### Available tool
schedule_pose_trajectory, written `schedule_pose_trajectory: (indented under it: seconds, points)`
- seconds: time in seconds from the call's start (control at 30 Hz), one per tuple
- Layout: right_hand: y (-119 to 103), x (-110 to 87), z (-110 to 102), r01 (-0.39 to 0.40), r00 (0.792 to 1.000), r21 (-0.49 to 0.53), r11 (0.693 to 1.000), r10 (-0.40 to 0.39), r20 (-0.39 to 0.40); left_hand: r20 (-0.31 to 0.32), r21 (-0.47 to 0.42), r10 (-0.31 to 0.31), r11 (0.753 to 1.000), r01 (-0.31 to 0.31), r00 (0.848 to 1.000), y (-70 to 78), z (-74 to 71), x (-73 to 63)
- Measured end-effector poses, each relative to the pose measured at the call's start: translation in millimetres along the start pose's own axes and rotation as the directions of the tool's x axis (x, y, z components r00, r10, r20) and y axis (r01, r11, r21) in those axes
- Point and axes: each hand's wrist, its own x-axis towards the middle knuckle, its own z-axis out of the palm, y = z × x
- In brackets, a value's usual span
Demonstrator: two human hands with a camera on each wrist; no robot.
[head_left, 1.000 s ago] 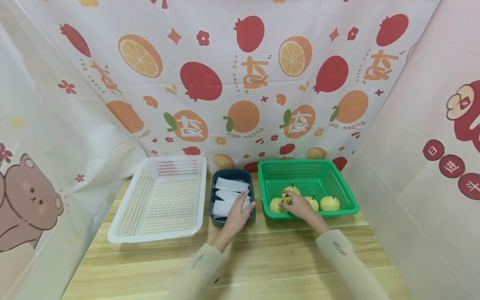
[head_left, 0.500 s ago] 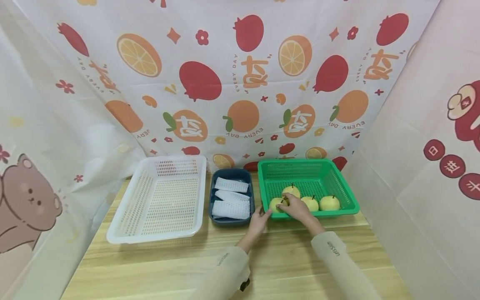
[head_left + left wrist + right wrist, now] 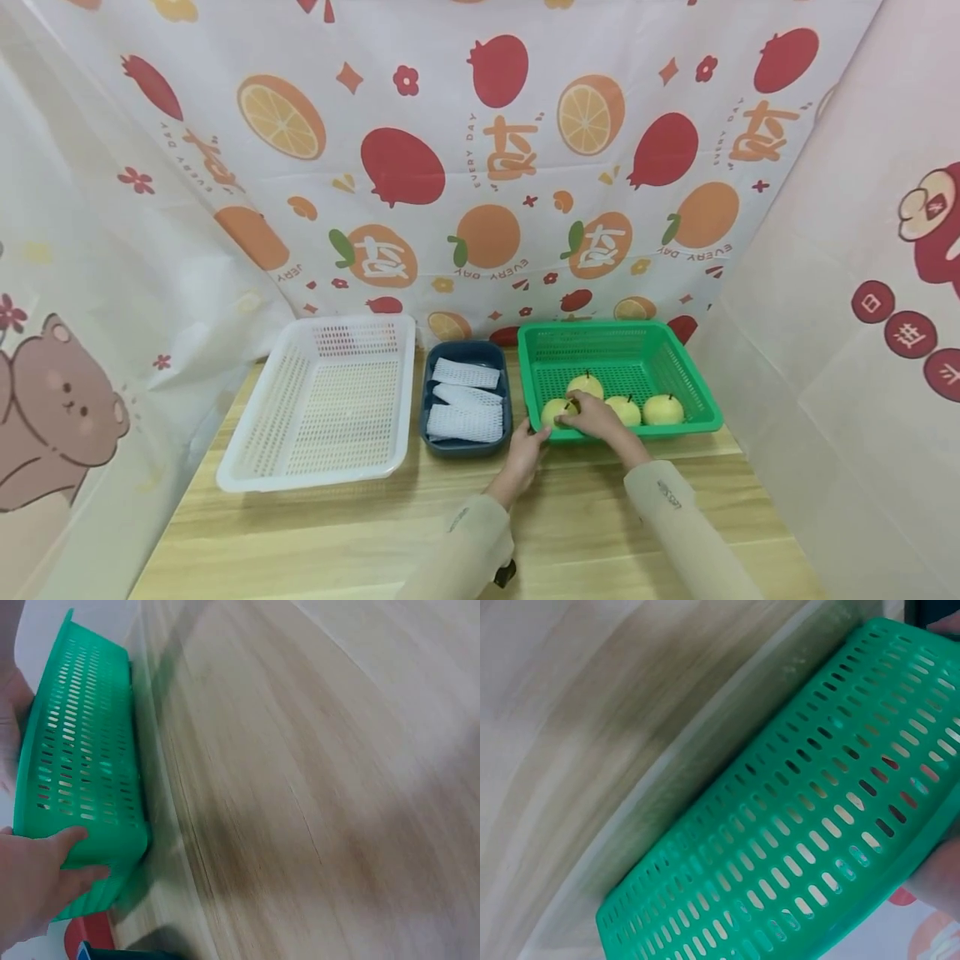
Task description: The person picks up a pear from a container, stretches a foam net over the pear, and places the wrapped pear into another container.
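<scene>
In the head view a green basket (image 3: pixel 622 430) stands on the right, with several pale yellow round pears along its near side. My right hand (image 3: pixel 597 418) reaches over the near rim, thumb and fingers round the leftmost pear (image 3: pixel 553 410). Another pear (image 3: pixel 587 386) sits just behind it. At the basket's near left corner my left hand (image 3: pixel 522 457) holds the plastic from outside. In the left wrist view its fingers (image 3: pixel 71 838) lie against the corner wall. The right wrist view shows mostly the basket's slotted side (image 3: pixel 780 825), and the held pear is hidden there.
A dark blue tray (image 3: pixel 467 451) with several white foam fruit nets (image 3: pixel 467 421) stands left of the green basket. Farther left is a white slotted basket (image 3: pixel 315 481). All stand on a wooden table (image 3: pixel 360 533) before a printed curtain (image 3: pixel 480 167).
My left hand has moved right, from over the foam nets to the green basket's near left corner. My right hand has settled its fingers round the leftmost pear, which still lies in the basket.
</scene>
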Motion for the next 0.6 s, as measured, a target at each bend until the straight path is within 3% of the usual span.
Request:
schedule_pose_trajectory:
  seconds: [0.13, 0.6]
  points:
    - [-0.3, 4.8, -1.9, 0.015, 0.999, -0.007, 1.000, -0.014, 0.032, 0.000, -0.064, 0.014, 0.998, -0.014, 1.000, 0.8, 2.2, 1.5]
    - [-4.9, 14.1, 0.0, 0.034, 0.988, 0.055, 0.998, -0.042, 0.147, 0.011, -0.096, 0.033, 0.995, -0.031, 0.999, -2.7, 0.3, 2.3]
